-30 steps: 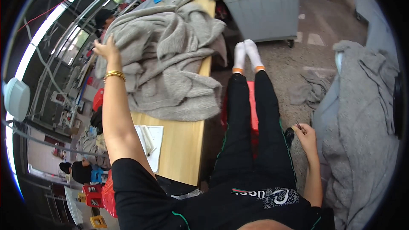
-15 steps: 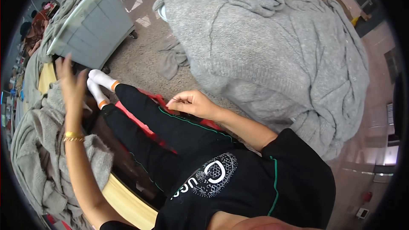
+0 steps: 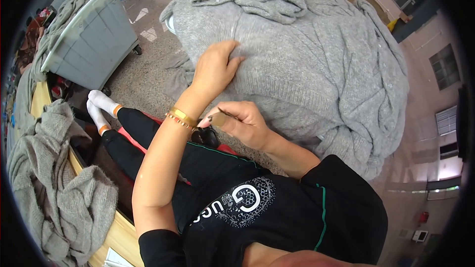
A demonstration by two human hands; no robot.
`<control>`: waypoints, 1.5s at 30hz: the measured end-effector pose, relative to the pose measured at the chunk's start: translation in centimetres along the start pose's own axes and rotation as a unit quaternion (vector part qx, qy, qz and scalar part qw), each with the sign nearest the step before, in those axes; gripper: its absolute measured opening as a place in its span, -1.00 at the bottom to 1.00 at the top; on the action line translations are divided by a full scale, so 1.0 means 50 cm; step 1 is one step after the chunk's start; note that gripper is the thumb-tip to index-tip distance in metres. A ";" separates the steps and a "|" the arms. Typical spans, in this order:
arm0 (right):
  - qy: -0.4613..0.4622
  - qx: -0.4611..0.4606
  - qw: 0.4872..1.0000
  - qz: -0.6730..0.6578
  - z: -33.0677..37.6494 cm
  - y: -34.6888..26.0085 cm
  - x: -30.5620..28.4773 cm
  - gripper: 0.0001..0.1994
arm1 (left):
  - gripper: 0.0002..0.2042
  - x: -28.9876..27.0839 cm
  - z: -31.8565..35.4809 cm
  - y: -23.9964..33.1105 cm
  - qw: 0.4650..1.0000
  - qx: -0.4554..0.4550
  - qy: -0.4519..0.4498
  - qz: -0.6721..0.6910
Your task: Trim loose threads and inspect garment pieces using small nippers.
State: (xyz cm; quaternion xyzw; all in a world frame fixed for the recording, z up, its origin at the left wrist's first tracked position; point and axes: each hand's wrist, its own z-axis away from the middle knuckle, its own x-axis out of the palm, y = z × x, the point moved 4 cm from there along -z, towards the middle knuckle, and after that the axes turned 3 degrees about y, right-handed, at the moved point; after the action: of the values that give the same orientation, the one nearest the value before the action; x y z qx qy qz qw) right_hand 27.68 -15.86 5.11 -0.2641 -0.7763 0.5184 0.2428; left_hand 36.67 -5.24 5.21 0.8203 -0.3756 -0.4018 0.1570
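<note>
My left hand [image 3: 215, 66] is stretched across to a large heap of grey knitted garments [image 3: 297, 64]. Its thumb and fingers are apart, with the tips at the surface of the near knit; I see no fold pinched between them. Below the left wrist, my right hand [image 3: 245, 126] is closed, thumb against fingers. A small, thin, dark-edged thing [image 3: 220, 117] shows in it, too little to name. The heap bulges over a pale rim at its far left.
On the left, a yellowish bench edge [image 3: 74, 160] carries more grey-brown knitwear [image 3: 47, 163]. Beyond my outstretched legs stands a pale wheeled bin [image 3: 96, 34] filled with knits. Grey cloth [image 3: 178, 76] lies on the floor beside the heap.
My left hand has swung from above the bench on the left across to the grey heap. The right hand has shifted slightly right, still closed. The view has turned a little.
</note>
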 end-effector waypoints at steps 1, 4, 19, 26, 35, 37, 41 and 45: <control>0.011 0.009 1.000 -0.001 -0.002 -0.014 -0.001 -0.67 | -0.62 -0.022 0.012 -0.002 1.000 -0.004 0.006 -0.006; 0.019 -0.010 1.000 -0.008 -0.005 -0.027 0.003 -0.66 | -0.74 -0.101 0.079 0.031 0.998 -0.011 -0.065 -0.009; -0.010 -0.118 0.916 0.384 -0.069 -0.118 0.029 -0.73 | -0.72 -0.266 0.348 0.057 0.985 -0.064 -0.157 -0.015; 0.093 -0.041 0.703 0.704 -0.348 -0.095 -0.171 -0.52 | -0.81 -0.255 0.288 0.141 0.996 -0.012 -0.055 0.064; 0.096 0.110 0.685 0.713 -0.451 0.017 -0.510 -0.50 | -0.81 -0.404 0.383 0.082 0.991 -0.127 -0.003 0.051; 0.102 0.100 0.913 0.382 -0.452 0.046 -0.461 -0.63 | -0.83 -0.422 0.406 0.045 0.980 -0.184 0.038 0.065; -0.054 0.056 0.936 0.343 -0.358 -0.082 -0.112 -0.69 | -0.73 -0.416 0.396 -0.006 0.953 -0.257 0.097 0.125; -0.343 0.076 0.921 0.169 -0.233 -0.098 0.131 -0.73 | -0.45 -0.371 0.312 0.013 0.960 -0.166 0.136 0.179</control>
State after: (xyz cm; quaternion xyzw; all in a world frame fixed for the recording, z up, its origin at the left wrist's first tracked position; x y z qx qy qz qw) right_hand 29.61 -5.21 14.36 -0.1781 -0.7140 0.6680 -0.1105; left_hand 16.90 8.78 5.78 0.7492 -0.4188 -0.3083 0.4102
